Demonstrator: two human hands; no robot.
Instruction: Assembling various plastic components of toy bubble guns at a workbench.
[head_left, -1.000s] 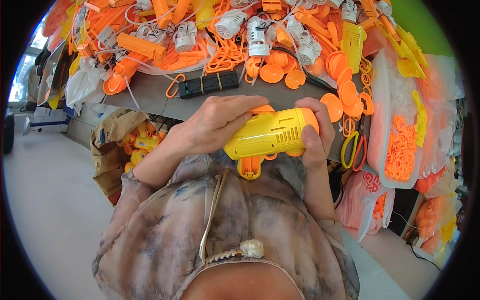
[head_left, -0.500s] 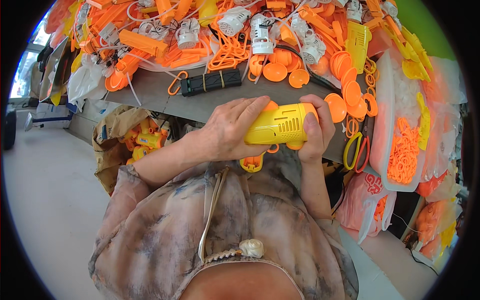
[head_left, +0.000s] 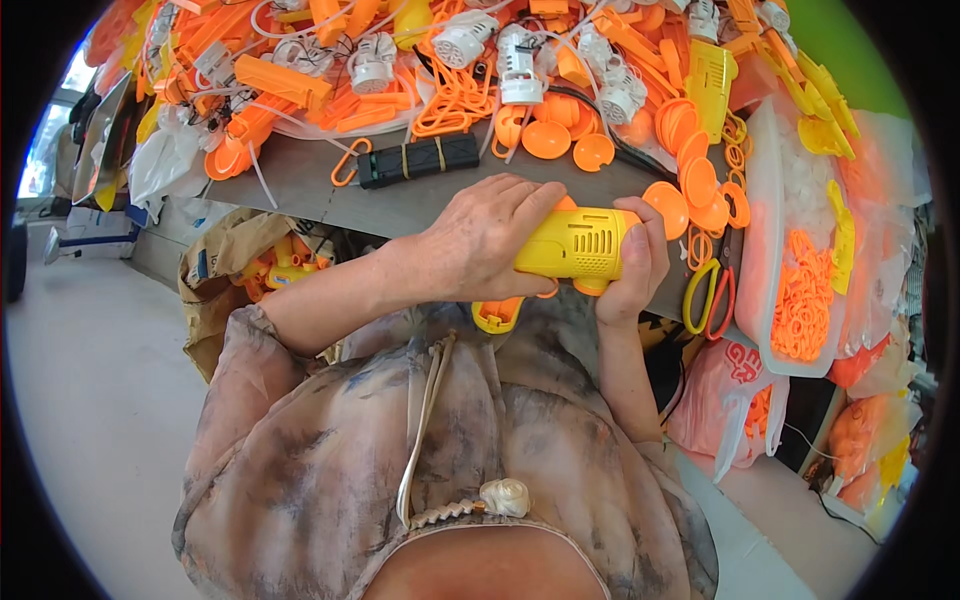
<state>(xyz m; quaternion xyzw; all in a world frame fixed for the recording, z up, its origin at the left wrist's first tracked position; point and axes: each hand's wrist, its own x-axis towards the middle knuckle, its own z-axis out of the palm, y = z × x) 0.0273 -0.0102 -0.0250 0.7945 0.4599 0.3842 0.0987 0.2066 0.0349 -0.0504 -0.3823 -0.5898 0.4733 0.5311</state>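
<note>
Between my hands is a yellow plastic toy housing with vent slots, orange pieces at its ends and a yellow and orange handle hanging below. My left hand lies over its left part, fingers together on top and thumb underneath. Around the right end closes my right hand, thumb pressed near the orange end piece. The housing is held level above my lap, just in front of the table edge. My left palm hides the housing's left end.
Orange parts and white motor units pile up across the grey table. Nearby lie a black block, orange cups and scissors. A clear bin stands right; a brown paper bag of yellow parts, left.
My left hand has slid right along the housing, covering more of it. The housing has shifted slightly right. My right hand keeps its grip on the end.
</note>
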